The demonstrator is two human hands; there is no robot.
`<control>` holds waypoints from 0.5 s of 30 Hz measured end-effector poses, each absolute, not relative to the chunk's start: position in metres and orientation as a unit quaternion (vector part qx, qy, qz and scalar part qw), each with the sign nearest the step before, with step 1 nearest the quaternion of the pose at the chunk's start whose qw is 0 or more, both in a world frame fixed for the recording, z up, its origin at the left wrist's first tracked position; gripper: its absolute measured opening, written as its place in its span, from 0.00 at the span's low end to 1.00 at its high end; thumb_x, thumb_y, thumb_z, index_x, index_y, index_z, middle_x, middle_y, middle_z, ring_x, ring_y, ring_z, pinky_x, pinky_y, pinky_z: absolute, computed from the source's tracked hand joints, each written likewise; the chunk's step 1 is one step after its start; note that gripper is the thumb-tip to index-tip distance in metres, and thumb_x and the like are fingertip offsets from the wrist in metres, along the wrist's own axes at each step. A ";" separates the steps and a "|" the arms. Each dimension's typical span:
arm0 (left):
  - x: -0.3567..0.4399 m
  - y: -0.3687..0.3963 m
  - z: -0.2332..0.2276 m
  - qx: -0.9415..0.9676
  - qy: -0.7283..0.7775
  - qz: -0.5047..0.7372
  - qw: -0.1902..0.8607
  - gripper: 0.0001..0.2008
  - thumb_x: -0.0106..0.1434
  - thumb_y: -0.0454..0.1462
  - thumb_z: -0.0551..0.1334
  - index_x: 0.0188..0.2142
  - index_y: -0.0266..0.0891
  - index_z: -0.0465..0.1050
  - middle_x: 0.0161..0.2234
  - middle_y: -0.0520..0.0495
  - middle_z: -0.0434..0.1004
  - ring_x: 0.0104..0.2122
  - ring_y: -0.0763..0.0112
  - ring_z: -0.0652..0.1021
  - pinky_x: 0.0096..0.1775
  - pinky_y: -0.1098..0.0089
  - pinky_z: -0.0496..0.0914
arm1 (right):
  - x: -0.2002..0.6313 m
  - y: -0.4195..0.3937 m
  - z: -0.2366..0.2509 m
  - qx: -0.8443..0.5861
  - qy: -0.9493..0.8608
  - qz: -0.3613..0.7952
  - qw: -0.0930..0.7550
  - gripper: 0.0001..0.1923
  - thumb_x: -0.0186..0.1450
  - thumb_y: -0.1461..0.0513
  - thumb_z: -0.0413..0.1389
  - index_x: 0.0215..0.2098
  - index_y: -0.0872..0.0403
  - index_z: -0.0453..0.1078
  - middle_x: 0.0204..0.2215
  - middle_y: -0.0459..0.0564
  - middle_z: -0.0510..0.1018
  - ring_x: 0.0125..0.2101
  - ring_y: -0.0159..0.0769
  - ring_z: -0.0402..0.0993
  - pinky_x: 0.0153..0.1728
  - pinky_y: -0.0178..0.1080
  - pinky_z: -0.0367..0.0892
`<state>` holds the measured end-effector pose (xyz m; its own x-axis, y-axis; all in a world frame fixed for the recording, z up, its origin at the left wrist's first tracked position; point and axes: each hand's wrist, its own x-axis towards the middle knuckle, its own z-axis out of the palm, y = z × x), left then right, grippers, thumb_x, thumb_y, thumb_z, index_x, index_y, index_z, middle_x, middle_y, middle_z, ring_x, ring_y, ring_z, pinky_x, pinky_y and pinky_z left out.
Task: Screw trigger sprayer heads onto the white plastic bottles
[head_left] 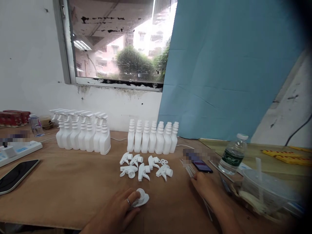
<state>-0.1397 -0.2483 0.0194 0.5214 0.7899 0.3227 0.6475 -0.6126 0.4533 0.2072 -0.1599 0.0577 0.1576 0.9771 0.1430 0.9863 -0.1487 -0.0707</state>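
On the counter [73, 188], the left hand [117, 211] has its fingers wrapped on a white spray top [140, 198]. The right hand [207, 187] rests on thin tubes [190, 170], maybe pinching one; more spray tops [143, 165] lie just beyond.

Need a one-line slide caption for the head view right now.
Left hand grips a white plastic spray trigger head on the wooden table; right hand touches thin clear tubes.
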 end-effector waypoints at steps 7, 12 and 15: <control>-0.139 -0.248 0.020 0.855 0.426 0.254 0.148 0.10 0.66 0.37 0.57 0.47 0.45 0.66 0.45 0.48 0.75 0.42 0.63 0.75 0.44 0.68 0.67 | 0.205 -0.163 0.079 -0.691 -0.606 0.013 0.393 0.12 0.65 0.57 0.46 0.36 0.54 0.68 0.21 0.51 0.74 0.21 0.39 0.70 0.24 0.37 0.59; -0.140 -0.249 0.021 0.850 0.431 0.258 0.156 0.11 0.66 0.36 0.57 0.49 0.46 0.65 0.48 0.48 0.74 0.45 0.63 0.75 0.46 0.69 0.66 | 0.143 -0.187 0.094 -0.481 -0.552 0.323 0.600 0.20 0.58 0.49 0.59 0.42 0.53 0.68 0.23 0.43 0.66 0.22 0.31 0.62 0.23 0.33 0.59; -0.140 -0.250 0.022 0.849 0.433 0.254 0.162 0.11 0.66 0.37 0.58 0.49 0.46 0.64 0.46 0.50 0.75 0.44 0.63 0.75 0.46 0.69 0.67 | 0.096 -0.197 0.090 -0.330 -0.508 0.520 0.602 0.19 0.56 0.51 0.63 0.37 0.55 0.71 0.21 0.41 0.61 0.21 0.27 0.58 0.24 0.32 0.57</control>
<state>-0.1396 -0.2502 0.0219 0.4953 0.8183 0.2917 0.6541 -0.5722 0.4946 0.0961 -0.1970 0.0901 -0.0574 0.9619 0.2674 -0.2909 0.2401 -0.9261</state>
